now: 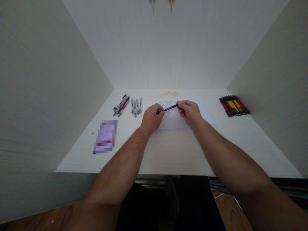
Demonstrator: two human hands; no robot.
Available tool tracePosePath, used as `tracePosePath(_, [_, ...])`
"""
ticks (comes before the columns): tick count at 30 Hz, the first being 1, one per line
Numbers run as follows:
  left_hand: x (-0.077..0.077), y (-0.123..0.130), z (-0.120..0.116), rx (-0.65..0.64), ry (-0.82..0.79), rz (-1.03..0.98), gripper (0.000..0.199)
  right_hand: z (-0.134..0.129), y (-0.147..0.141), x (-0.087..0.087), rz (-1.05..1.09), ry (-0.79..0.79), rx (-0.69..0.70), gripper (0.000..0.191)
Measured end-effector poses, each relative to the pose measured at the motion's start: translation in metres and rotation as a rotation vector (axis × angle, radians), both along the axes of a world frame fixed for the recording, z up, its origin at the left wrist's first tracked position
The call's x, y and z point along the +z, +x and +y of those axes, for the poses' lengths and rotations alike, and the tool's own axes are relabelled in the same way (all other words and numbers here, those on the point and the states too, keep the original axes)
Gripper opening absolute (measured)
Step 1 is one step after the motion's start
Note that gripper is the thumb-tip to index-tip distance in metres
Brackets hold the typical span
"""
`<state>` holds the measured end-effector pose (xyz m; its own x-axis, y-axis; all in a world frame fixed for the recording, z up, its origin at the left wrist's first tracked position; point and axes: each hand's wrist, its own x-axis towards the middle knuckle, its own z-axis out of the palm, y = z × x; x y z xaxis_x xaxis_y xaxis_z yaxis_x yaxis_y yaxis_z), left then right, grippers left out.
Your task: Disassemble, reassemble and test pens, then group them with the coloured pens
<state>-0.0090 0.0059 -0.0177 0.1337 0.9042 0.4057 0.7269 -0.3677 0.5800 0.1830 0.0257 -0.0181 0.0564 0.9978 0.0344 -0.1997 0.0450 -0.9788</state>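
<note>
And the left hand [152,117] is pinching the blue pen [169,108] at its eight-o'clock end, the right hand [189,111] gripping its dark end toward two o'clock!

Left hand [152,118] and right hand [190,113], both bare, with uncovered forearms [124,155], over the white tabletop [173,154]; black trousers [197,202] below the tabletop's near edge.

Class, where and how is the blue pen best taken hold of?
Probably pinch the blue pen across its middle, coming from above: the left hand and right hand hold it near its ends, leaving the slim, straight stretch between them exposed.
</note>
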Motion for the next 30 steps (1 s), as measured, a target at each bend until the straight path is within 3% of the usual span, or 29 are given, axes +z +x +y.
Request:
tracePosePath(7, [-0.003,0.0013,0.0007,-0.02,0.022,-0.041,0.016,-0.0008,0.0001,0.0028,0.073,-0.023,-0.073,0.021])
tracePosePath(20, [-0.0044,-0.0001,0.0004,-0.014,0.058,0.001,0.018,-0.0015,-0.003,0.0018,0.099,-0.079,-0.081,0.031])
tracePosePath(30, [-0.0012,-0.0029,-0.0006,-0.004,0.175,-0.011,0.015,-0.005,-0.0069,0.0023,0.193,-0.139,-0.095,0.028])
